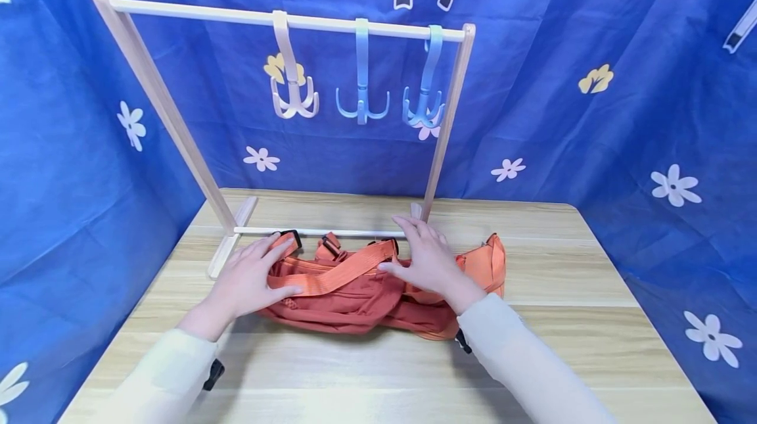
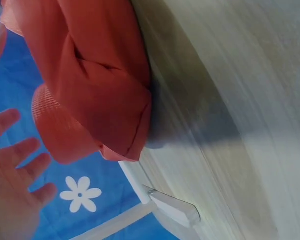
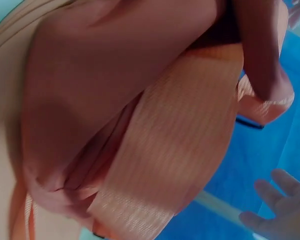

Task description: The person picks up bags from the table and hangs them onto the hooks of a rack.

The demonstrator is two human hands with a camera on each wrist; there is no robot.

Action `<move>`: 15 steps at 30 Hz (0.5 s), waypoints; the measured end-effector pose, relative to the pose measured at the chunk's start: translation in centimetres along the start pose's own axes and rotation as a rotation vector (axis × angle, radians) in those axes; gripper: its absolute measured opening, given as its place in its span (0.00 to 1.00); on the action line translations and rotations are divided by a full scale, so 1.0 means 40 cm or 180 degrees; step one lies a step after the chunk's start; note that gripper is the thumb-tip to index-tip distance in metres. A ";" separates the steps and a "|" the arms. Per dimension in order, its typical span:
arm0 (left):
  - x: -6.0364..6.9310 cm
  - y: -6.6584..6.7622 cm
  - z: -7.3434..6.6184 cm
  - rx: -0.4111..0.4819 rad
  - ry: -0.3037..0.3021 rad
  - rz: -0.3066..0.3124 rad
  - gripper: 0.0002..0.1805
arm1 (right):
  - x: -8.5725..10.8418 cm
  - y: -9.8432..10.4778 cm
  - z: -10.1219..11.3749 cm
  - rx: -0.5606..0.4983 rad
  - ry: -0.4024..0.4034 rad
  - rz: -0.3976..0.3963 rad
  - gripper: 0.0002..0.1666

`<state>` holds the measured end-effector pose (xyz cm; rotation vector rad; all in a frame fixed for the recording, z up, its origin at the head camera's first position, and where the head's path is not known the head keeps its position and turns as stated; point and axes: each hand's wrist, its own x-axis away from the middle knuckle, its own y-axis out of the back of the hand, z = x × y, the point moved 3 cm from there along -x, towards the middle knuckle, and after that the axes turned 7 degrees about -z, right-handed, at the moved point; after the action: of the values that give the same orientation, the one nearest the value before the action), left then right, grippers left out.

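Note:
A rust-red bag point(image 1: 355, 306) with wide orange webbing straps point(image 1: 349, 273) and black buckles point(image 1: 331, 246) lies on its side, spread across the table. My left hand point(image 1: 245, 279) is over its left end, thumb and fingers spread. In the left wrist view, a gap shows between those fingers point(image 2: 37, 192) and the red fabric point(image 2: 100, 75). Over the bag's right half is my right hand point(image 1: 428, 259), its fingers extended. The right wrist view shows that hand's fingers point(image 3: 270, 195) apart from the broad strap point(image 3: 165, 135). Neither hand grips the bag.
Behind the bag stands a pale wooden rack point(image 1: 160, 108). From its top bar hang a whitish hook point(image 1: 294, 92) and two blue hooks, one in the middle point(image 1: 362, 75) and one at the right point(image 1: 427, 92). Blue patterned cloth point(image 1: 591, 23) surrounds the wooden table point(image 1: 562, 338).

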<state>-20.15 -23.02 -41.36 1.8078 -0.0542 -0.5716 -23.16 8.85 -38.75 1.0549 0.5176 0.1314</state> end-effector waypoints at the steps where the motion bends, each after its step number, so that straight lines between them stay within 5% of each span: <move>1: 0.001 0.000 0.001 0.0010 -0.0022 -0.0005 0.50 | -0.002 -0.003 0.006 -0.0011 0.0039 0.0017 0.54; 15: 0.013 -0.010 0.033 0.0207 -0.0303 -0.0115 0.44 | -0.020 -0.055 0.086 -0.0011 0.0286 0.0373 0.53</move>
<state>-20.32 -24.24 -42.17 1.8470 -0.1062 -0.6884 -22.54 4.74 -39.01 1.0796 0.5363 0.2842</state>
